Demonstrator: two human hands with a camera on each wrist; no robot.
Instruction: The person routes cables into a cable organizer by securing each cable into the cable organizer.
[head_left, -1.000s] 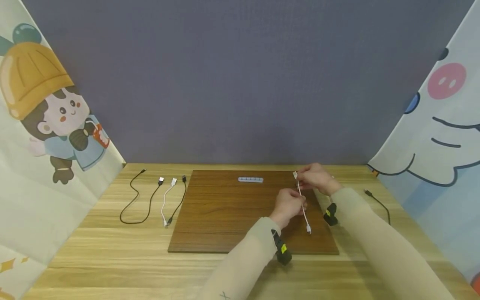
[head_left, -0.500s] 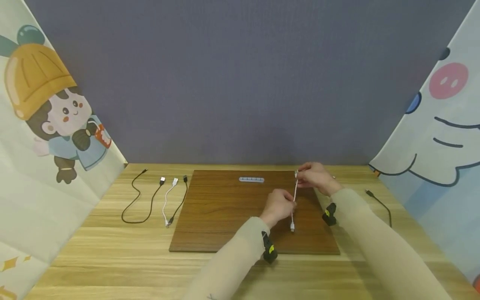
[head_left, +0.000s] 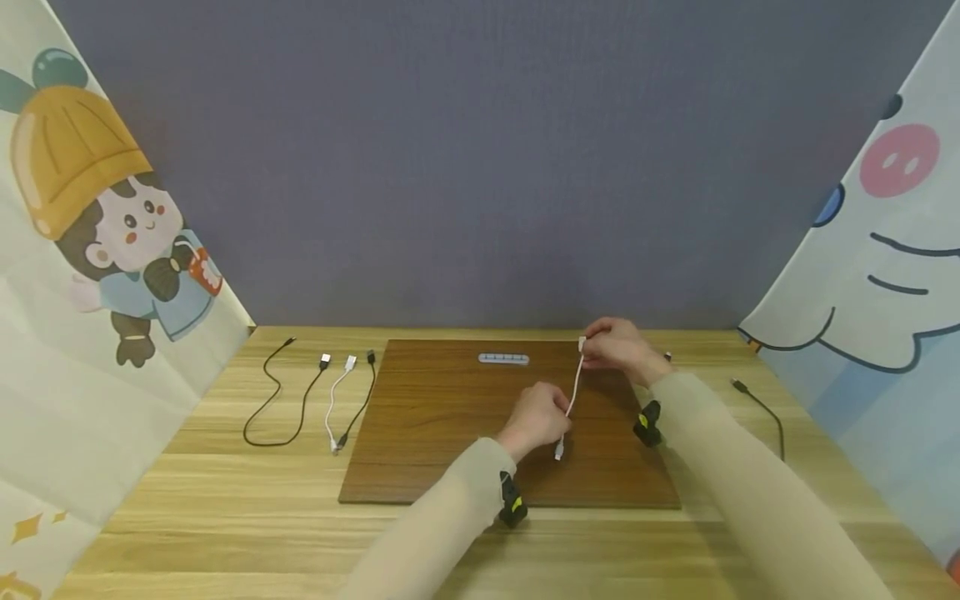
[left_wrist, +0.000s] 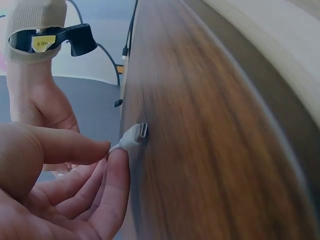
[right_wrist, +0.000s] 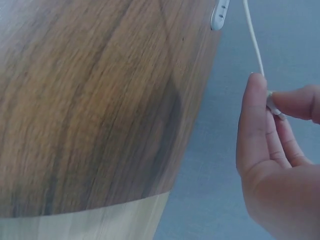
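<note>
A short white USB cable [head_left: 575, 386] is stretched between my two hands over the dark brown board [head_left: 435, 433]. My left hand [head_left: 537, 417] pinches it between thumb and finger just behind the small connector [left_wrist: 132, 136], which points out past the fingertips. At the other end, my right hand [head_left: 617, 347] pinches the larger white plug [right_wrist: 272, 102] between thumb and fingers. The cord runs on a slant, its right-hand end farther back. A small pale cable clip strip [head_left: 503, 358] with several slots lies near the board's back edge, left of my right hand.
Left of the board lie a long black cable [head_left: 273, 400], a short white cable [head_left: 330, 404] and a short black cable [head_left: 360, 408]. Another black cable [head_left: 765, 412] lies at the right. A grey wall panel [head_left: 480, 167] stands behind the wooden table [head_left: 225, 517].
Both hands have moved left with the white cable, the left hand farther. The cable now slants from lower left to upper right. The clip strip and the other cables stay in place.
</note>
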